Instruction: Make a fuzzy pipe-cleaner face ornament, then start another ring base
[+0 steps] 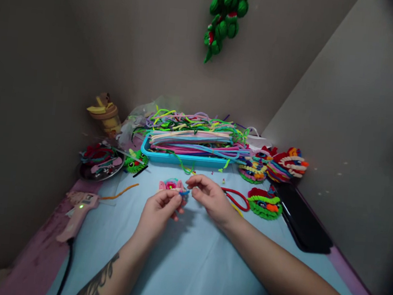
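My left hand (158,209) pinches a short blue pipe cleaner piece (185,193) between thumb and fingertips, above the light blue table cover. Close beside the free end of that piece is my right hand (215,202), its thumb and index finger bent and slightly apart, with nothing visible between them. Just behind my left hand lies a pink pipe cleaner figure (171,185) with a bright pink and yellow middle, partly covered by my fingers. A red pipe cleaner loop (242,199) rests to the right of my right wrist.
A blue tray (188,160) heaped with pipe cleaners stands at the back. On the left are a pink glue gun (79,215), a metal bowl (108,174) and a green figure (136,161). Colourful bird figures (265,204) and a black phone (302,222) lie right.
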### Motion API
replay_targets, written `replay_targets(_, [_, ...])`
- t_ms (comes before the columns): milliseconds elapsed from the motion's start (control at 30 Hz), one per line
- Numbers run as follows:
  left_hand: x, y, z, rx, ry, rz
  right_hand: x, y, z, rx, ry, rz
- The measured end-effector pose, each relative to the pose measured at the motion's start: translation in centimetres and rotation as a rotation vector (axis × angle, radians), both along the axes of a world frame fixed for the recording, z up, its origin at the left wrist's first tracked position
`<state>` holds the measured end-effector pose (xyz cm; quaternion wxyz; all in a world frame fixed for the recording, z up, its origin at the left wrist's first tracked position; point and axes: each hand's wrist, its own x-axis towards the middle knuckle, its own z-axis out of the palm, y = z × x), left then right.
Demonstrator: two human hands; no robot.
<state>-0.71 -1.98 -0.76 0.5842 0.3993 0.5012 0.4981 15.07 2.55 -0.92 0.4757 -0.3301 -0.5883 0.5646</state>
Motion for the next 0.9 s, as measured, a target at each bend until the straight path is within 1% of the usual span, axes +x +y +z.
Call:
replay_targets(67, [-0.1,0.1,0.1,0.005,-0.001,0.031,1.3,0.4,1.2,0.127,-0.246,-0.110])
replay_targets(100, [-0.2,0.1,0.2,0.005,-0.002,0.046,2.1,0.5,1.8,0.204,-0.418,-0.171])
replay_targets(167, [-0.2,0.1,0.5,0.007,-0.007,0.072,3.8,0.4,2.8,0.312,-0.844,-0.189])
replay_targets(233, [-0.2,0.0,0.8,0.012,-0.021,0.096,5.3,0.0,3.0,0.304,-1.262,-0.157])
replay_targets(267, [-0.1,0.0,0.9,0.014,-0.028,0.108,5.8,-0.3,2.7,0.283,-1.424,-0.144])
replay_targets(300, [-0.1,0.0,0.9,0.013,-0.036,0.118,6.3,-0.6,2.3,0.261,-1.544,-0.129])
replay_targets(333, [-0.1,0.0,0.9,0.012,-0.044,0.127,6.6,-0.9,1.8,0.245,-1.614,-0.106])
replay_targets(400, [-0.1,0.0,0.6,0.010,-0.064,0.143,7.1,-1.3,0.7,0.209,-1.645,-0.068])
replay_targets(500, [-0.1,0.1,-0.1,0.016,-0.093,0.170,7.6,-1.3,-0.4,0.150,-1.574,-0.057])
replay_targets(633, [-0.3,0.4,-0.8,0.047,-0.092,0.176,8.4,-0.6,-0.9,0.105,-1.539,-0.127])
replay_targets(733, [-0.2,0.5,-1.0,0.061,-0.087,0.189,9.3,0.1,-1.2,0.033,-1.496,-0.121])
replay_targets(800, [-0.2,0.6,-1.0,0.061,-0.090,0.208,9.9,0.4,-1.5,-0.004,-1.408,-0.125])
replay_targets(833, [-0.2,0.6,-1.0,0.065,-0.089,0.213,10.1,0.5,-1.5,-0.034,-1.333,-0.146])
replay_targets(867, [-0.2,0.6,-1.0,0.072,-0.085,0.218,10.1,0.4,-1.6,-0.080,-1.218,-0.165])
replay_targets(900, [-0.2,0.5,-0.9,0.082,-0.076,0.222,10.0,0.2,-1.5,-0.141,-1.060,-0.169])
